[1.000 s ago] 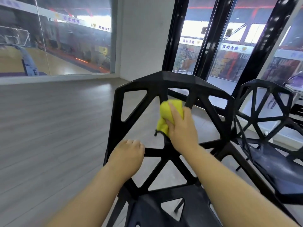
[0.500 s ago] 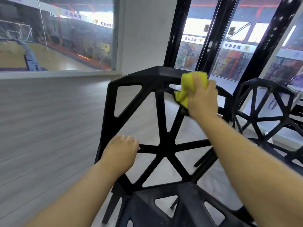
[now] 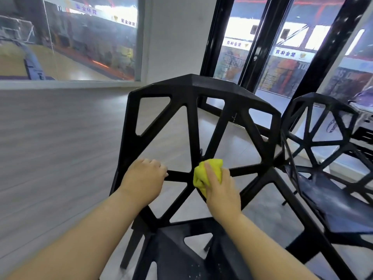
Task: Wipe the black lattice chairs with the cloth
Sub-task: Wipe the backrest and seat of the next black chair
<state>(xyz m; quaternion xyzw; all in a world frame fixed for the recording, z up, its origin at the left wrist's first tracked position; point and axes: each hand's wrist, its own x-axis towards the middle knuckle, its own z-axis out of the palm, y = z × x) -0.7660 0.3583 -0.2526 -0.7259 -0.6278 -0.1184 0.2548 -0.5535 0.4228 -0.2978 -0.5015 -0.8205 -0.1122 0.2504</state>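
A black lattice chair [image 3: 193, 85] stands right in front of me, its backrest facing me and its seat below at the bottom of the view. My right hand [image 3: 222, 190] grips a crumpled yellow cloth [image 3: 201, 174] and presses it on the hub where the backrest struts meet. My left hand [image 3: 143, 178] curls round the horizontal strut on the backrest's left side. A second black lattice chair [image 3: 314, 104] stands to the right, close beside the first.
Grey plank floor [image 3: 50, 148] stretches to the left. Behind the chairs runs a black-framed glass door and window wall [image 3: 256, 47]. A white wall [image 3: 177, 37] and a large window [image 3: 70, 37] are at the back left.
My right hand has brought the cloth from the backrest's top right rail down to the central hub. The left hand has kept its grip on the left strut.
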